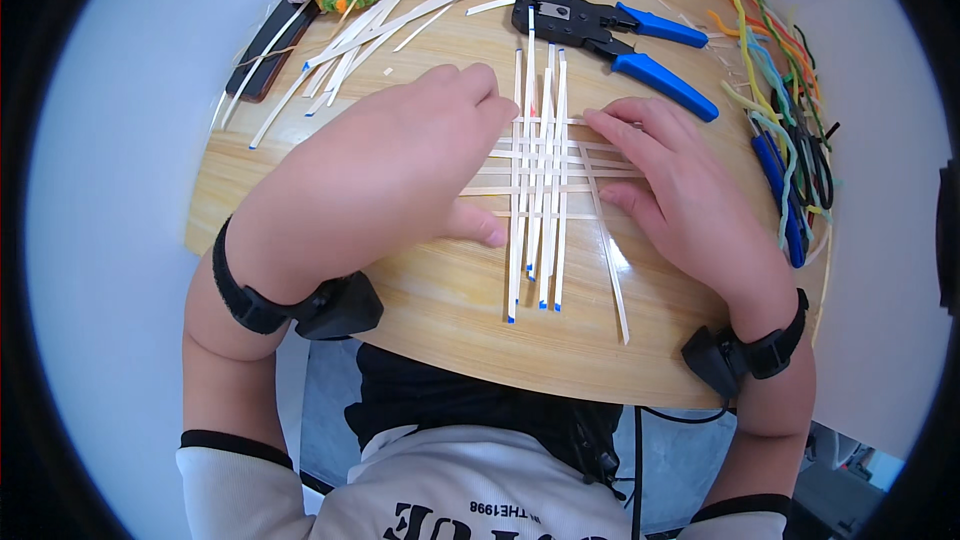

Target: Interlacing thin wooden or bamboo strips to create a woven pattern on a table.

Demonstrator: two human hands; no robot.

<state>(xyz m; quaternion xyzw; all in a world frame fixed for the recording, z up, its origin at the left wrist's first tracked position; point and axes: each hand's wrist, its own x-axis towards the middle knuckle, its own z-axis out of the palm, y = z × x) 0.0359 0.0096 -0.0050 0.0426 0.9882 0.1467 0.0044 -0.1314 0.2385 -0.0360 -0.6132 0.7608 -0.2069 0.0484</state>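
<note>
Between the two hands, a flat lattice of thin white woven strips (540, 175) is pressed onto the round pale wooden table (440, 290). It is pinned, not grasped, by the flattened left hand (385, 175) and right hand (675, 190). Beyond the fingertips, black crimping pliers with blue handles (610, 35) are seen.

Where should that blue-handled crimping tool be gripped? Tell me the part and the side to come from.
Grip the crimping tool by its two blue handles, coming from the right. They splay toward the table's right edge and lie bare, while the black head points left and the tips of the woven white strips reach it. The right hand is nearer, though its fingers are pressing the strips.
</note>
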